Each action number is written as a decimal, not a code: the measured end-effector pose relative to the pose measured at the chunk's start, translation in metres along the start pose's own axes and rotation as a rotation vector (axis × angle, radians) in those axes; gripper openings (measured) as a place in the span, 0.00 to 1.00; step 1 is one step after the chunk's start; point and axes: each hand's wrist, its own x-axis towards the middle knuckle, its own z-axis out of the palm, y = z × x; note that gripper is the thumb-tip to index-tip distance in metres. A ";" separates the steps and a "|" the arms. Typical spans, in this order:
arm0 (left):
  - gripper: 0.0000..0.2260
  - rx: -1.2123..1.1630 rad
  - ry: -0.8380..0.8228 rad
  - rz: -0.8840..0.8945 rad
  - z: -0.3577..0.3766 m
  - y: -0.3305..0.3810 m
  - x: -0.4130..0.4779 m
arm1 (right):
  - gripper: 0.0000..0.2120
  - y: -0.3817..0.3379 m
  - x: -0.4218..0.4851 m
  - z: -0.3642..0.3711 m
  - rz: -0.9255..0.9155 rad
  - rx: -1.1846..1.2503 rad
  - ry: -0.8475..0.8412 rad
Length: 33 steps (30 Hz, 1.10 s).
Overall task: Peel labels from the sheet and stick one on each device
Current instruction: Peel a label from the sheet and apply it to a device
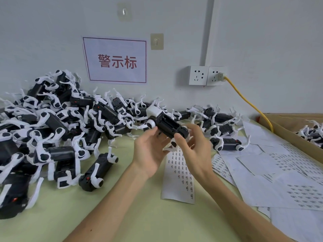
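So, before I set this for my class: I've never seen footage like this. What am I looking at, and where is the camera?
No machine here: a person wears one camera on the head, looking down at their own hands. The left hand and right hand together hold one black device with white legs above a green table. Under it lies a narrow label sheet. A pile of the same devices sits at left; loose label sheets and a cardboard box holding more devices are at right.

One wide-angle head-worn camera looks forward and down, close over the left hand [150,151] and right hand [193,149]. The device [167,126] in their fingers [180,139] sits mid-frame, table [122,198] beneath, wall [262,41] beyond them.
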 end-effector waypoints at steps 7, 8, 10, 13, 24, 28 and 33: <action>0.21 0.023 0.109 -0.062 -0.001 -0.002 0.004 | 0.24 -0.003 0.001 -0.003 -0.005 -0.099 -0.116; 0.19 0.045 0.125 -0.068 -0.001 -0.004 0.005 | 0.24 -0.004 0.001 -0.003 -0.015 -0.093 -0.123; 0.15 0.083 0.138 -0.074 -0.002 -0.006 0.006 | 0.23 -0.006 0.001 -0.003 -0.048 -0.073 -0.151; 0.14 0.118 0.120 -0.090 -0.002 -0.007 0.004 | 0.22 -0.007 0.002 -0.002 -0.092 -0.104 -0.219; 0.14 0.214 0.115 -0.116 0.000 -0.001 0.000 | 0.29 -0.005 0.000 0.000 -0.109 -0.078 -0.399; 0.14 0.125 0.196 -0.066 0.000 0.001 0.002 | 0.26 -0.006 0.000 -0.001 -0.113 -0.087 -0.413; 0.13 0.047 0.300 0.007 -0.009 0.007 0.005 | 0.23 -0.009 -0.003 0.001 -0.149 -0.138 -0.426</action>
